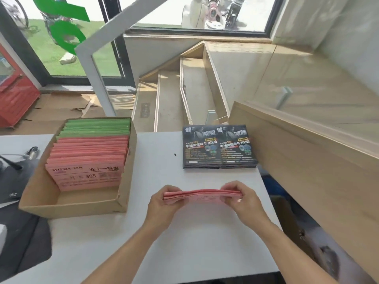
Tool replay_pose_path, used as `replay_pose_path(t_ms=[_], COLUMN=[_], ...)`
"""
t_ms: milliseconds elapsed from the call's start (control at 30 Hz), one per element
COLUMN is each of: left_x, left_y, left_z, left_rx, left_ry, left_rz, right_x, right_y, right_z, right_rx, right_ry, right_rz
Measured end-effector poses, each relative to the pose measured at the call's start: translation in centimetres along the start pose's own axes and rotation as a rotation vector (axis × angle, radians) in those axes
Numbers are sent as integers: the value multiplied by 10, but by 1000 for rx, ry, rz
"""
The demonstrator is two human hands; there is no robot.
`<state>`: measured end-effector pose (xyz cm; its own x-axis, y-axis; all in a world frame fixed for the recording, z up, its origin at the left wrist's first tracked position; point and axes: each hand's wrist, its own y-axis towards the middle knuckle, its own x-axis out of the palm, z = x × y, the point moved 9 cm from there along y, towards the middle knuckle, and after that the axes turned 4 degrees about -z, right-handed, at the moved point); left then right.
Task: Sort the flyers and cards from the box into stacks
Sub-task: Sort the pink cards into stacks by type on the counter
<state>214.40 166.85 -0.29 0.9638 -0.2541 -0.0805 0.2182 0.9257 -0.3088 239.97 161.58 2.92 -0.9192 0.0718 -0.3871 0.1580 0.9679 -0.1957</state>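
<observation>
Got a thin bundle of pink cards (202, 195) held flat just above the bench (160, 156), between the cardboard box (123, 193) and the dark flyer stacks (219, 147). My left hand (164, 203) pinches one short end and my right hand (244, 199) the other, fingers (230, 186) curled over the top edge, thumbs underneath. Feels like light, bendy, slick paper that could fan out, so gripping both ends seems safest.

White table (160, 152), seemingly tiled stairs (170, 99)
</observation>
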Motion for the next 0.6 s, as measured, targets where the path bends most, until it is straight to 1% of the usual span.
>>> replay_pose_path(t_ms=[100, 233, 333, 533, 600], left_x=[-5, -1, 2, -10, -12], left_y=[-5, -6, -7, -9, -9], left_z=[-3, -5, 2, -7, -10], left_rx=[35, 36, 64, 77, 80], left_ry=[90, 99, 135, 144, 133], left_rz=[35, 22, 45, 91, 85], right_x=[0, 0, 4, 4, 5], right_y=[-4, -3, 0, 6, 6], right_z=[11, 14, 9, 10, 15], right_rx=[5, -15, -13, -27, -11], right_ry=[-48, -46, -29, -42, -51], right_rz=[1, 21, 23, -40, -22])
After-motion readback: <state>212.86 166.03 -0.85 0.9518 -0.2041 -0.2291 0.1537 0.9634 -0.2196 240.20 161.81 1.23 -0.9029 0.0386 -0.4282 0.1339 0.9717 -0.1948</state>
